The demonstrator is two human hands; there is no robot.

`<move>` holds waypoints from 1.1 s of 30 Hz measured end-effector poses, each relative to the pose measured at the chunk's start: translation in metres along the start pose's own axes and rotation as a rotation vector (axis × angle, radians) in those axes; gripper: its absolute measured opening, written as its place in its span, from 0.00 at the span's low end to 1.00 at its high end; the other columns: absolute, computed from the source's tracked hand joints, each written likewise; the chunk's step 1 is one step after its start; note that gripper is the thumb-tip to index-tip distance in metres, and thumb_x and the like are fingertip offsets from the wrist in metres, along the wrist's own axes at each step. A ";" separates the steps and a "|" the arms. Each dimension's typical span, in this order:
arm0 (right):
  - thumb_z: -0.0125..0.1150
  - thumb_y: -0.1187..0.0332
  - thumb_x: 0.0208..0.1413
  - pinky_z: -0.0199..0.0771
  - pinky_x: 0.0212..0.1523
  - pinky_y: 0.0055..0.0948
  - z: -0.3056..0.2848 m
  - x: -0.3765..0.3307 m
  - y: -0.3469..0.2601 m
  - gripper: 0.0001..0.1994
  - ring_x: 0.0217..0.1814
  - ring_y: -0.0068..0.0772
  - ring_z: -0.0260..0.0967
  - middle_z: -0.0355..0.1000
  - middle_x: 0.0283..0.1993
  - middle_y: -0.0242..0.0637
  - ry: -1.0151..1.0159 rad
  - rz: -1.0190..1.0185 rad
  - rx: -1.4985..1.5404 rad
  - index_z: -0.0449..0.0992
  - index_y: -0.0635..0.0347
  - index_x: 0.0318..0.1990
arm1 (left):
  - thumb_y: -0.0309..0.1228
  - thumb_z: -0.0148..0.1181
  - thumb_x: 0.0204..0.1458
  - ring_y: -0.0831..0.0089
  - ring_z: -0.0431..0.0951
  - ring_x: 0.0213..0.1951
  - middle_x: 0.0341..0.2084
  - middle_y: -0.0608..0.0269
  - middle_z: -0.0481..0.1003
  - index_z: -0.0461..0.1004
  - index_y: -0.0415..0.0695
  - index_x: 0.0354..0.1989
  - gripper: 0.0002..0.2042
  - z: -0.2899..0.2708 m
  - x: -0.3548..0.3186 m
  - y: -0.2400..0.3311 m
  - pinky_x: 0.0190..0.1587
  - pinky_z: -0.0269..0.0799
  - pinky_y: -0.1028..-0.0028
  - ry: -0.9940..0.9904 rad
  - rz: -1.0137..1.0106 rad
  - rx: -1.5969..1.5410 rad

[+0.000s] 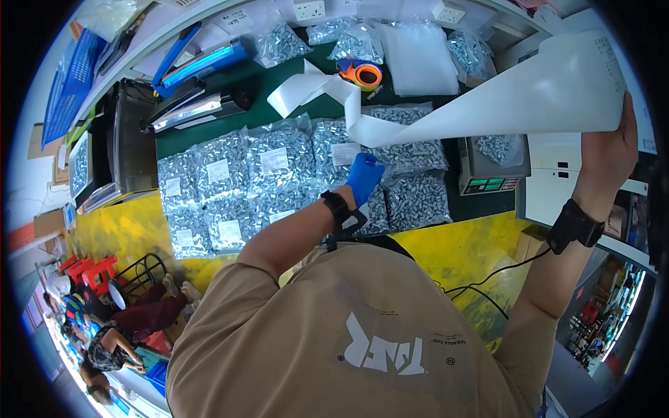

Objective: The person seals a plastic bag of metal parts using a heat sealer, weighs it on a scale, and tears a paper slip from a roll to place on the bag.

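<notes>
Fingers point(605, 143) of the right hand point(608, 157) are closed on the edge of a long white sheet point(529, 90), gripping its wide end up at the right of the view. That hand is bare and wears a black wrist strap point(574, 226) with a thin cable running down from it. From the grip the sheet narrows and curls leftward across the tabletop point(265, 87), hanging above it, and ends in a loose folded tail near an orange tape dispenser point(361, 73).

Near the sheet's narrow part is the left hand point(364, 175) in a blue glove. It reaches forward just below the sheet's lower edge, over the bags; whether its fingers are closed on anything cannot be told, since the glove is seen from the back. A black strap point(339, 207) sits on this wrist too.

Under both hands lie many clear plastic bags of small metal parts point(272, 171), each with a white label, packed side by side on the dark green surface. More such bags point(352, 42) lie at the far edge beside a flat stack of empty clear bags point(418, 56). A small digital scale point(493, 164) with a bag of parts on it stands at the right, below the sheet. A blue-handled heat sealer point(198, 66) rests at the far left.
</notes>
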State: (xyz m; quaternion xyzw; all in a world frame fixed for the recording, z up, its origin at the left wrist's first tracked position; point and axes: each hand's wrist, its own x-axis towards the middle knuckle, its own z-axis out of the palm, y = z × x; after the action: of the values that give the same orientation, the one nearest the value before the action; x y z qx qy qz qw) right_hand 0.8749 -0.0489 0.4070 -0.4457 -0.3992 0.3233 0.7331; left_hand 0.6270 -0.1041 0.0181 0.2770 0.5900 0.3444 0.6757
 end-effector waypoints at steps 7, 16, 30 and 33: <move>0.35 0.64 0.68 0.59 0.66 0.42 0.020 0.004 -0.008 0.20 0.66 0.44 0.58 0.60 0.63 0.48 0.056 0.023 -0.015 0.60 0.65 0.63 | 0.31 0.61 0.52 0.72 0.70 0.18 0.19 0.62 0.70 0.70 0.41 0.28 0.08 -0.015 0.018 -0.008 0.20 0.67 0.75 -0.183 -0.192 -0.089; 0.34 0.62 0.68 0.60 0.64 0.43 -0.030 0.037 -0.006 0.22 0.66 0.44 0.58 0.61 0.63 0.48 -0.787 0.197 0.467 0.59 0.66 0.62 | 0.44 0.62 0.52 0.71 0.69 0.17 0.21 0.58 0.73 0.74 0.38 0.27 0.18 -0.022 0.075 -0.026 0.21 0.66 0.70 -0.339 -0.392 0.129; 0.38 0.64 0.66 0.54 0.67 0.43 -0.011 0.046 -0.031 0.22 0.67 0.45 0.56 0.60 0.64 0.50 -0.795 0.155 0.536 0.59 0.71 0.61 | 0.35 0.58 0.56 0.73 0.73 0.33 0.35 0.61 0.75 0.73 0.38 0.46 0.14 -0.003 0.024 0.065 0.35 0.70 0.74 -0.421 0.154 -0.168; 0.39 0.65 0.65 0.53 0.67 0.43 -0.013 0.044 -0.035 0.22 0.67 0.46 0.56 0.60 0.64 0.50 -0.761 0.138 0.532 0.59 0.72 0.60 | 0.30 0.57 0.55 0.66 0.75 0.35 0.37 0.58 0.76 0.73 0.39 0.46 0.12 -0.027 -0.005 0.060 0.38 0.72 0.72 -0.397 0.642 0.134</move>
State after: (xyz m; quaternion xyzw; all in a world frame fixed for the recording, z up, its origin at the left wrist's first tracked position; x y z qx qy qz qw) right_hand 0.9110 -0.0314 0.4480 -0.1173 -0.5123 0.6029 0.6002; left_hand 0.5918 -0.0726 0.0638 0.5526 0.3519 0.4388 0.6150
